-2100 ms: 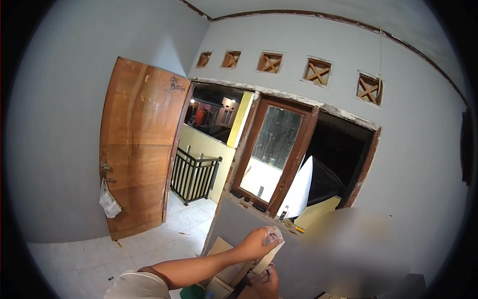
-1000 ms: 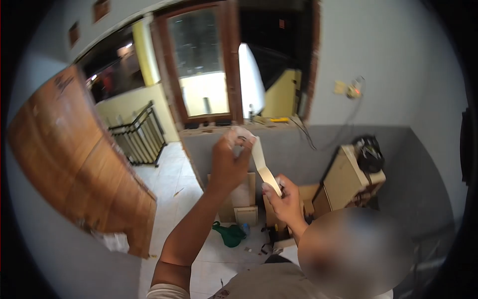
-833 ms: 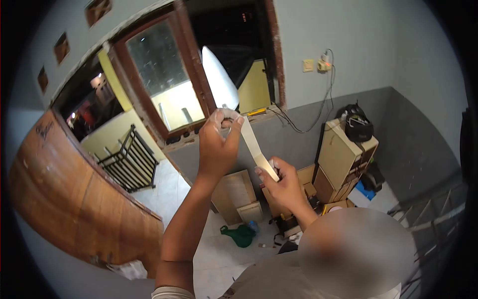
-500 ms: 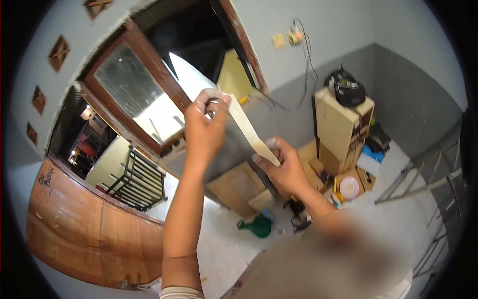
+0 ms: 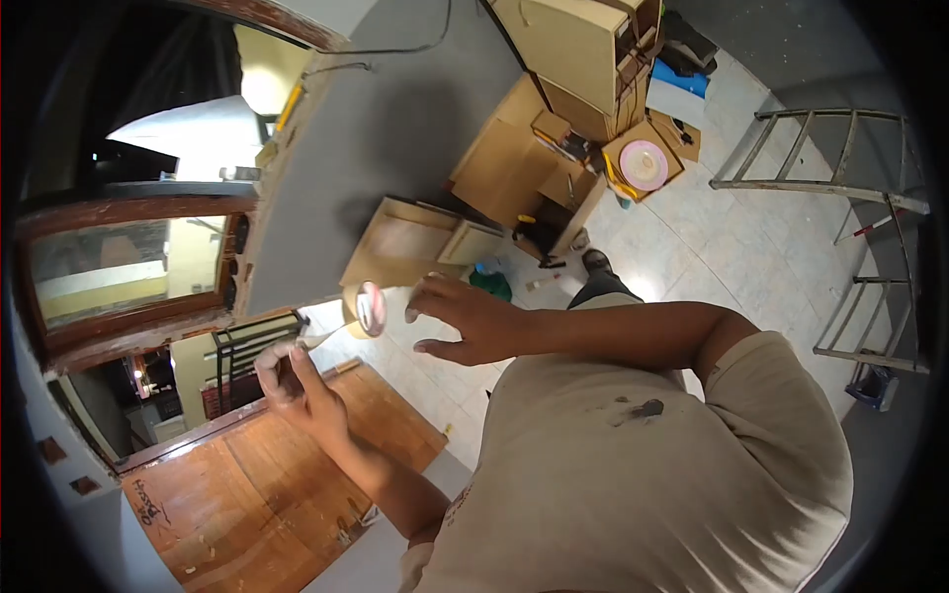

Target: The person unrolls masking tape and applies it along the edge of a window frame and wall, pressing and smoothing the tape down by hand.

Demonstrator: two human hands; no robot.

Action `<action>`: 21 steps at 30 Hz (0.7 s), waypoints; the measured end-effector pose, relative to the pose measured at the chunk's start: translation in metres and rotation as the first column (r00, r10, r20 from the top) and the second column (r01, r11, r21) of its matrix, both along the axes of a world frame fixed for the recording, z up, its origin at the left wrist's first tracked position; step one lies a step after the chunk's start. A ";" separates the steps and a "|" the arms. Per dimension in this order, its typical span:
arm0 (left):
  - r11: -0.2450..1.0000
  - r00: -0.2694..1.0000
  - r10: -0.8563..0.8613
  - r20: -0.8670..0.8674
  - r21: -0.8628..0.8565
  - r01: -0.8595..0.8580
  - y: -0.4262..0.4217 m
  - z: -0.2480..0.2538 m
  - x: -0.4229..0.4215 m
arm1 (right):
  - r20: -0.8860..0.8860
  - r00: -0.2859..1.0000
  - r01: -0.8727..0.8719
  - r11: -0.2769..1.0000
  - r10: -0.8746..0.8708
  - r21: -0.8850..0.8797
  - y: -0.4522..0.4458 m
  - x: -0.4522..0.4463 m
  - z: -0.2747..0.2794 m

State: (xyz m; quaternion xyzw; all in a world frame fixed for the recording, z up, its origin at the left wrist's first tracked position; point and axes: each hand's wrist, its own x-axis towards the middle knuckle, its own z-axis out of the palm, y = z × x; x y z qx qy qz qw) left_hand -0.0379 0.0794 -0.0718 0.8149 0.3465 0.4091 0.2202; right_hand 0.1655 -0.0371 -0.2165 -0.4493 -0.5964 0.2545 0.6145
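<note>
I have a tape roll (image 5: 371, 309) left of the frame's centre, in mid-air between the two hands, with a pale strip (image 5: 324, 338) leading from it toward the left hand (image 5: 308, 395). That hand has its thumb and fingers pinched on the strip. The right hand (image 5: 473, 321), near the middle of my view, is partly open, fingers curled and thumb spread, close beside the roll; I see its grasp empty.

Just above the hands I see wooden boards (image 5: 400, 237) by the grey wall (image 5: 366, 128). A brown door (image 5: 237, 484) fills the lower left, and a beige shirt (image 5: 633, 494) the lower right. I spot a cardboard box (image 5: 499, 143) at upper centre and a ladder (image 5: 791, 185) at upper right.
</note>
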 end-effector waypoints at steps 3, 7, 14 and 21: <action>0.999 0.999 0.030 -0.038 0.014 -0.030 0.011 -0.030 0.004 | 0.011 1.000 0.013 0.998 -0.012 -0.065 0.002 0.028 -0.079; 0.985 0.987 0.156 -0.034 -0.063 -0.158 0.014 -0.071 0.012 | 0.226 0.928 -0.094 0.775 0.295 -0.625 -0.026 0.119 -0.155; 0.930 0.996 0.074 0.053 -0.363 -0.050 0.001 -0.105 0.030 | 0.627 0.725 0.509 0.393 0.285 -0.766 -0.085 0.238 -0.211; 0.945 0.986 -0.135 0.095 -0.287 0.157 0.017 -0.107 0.039 | 0.658 0.753 0.568 0.505 -0.002 -0.649 -0.030 0.223 -0.159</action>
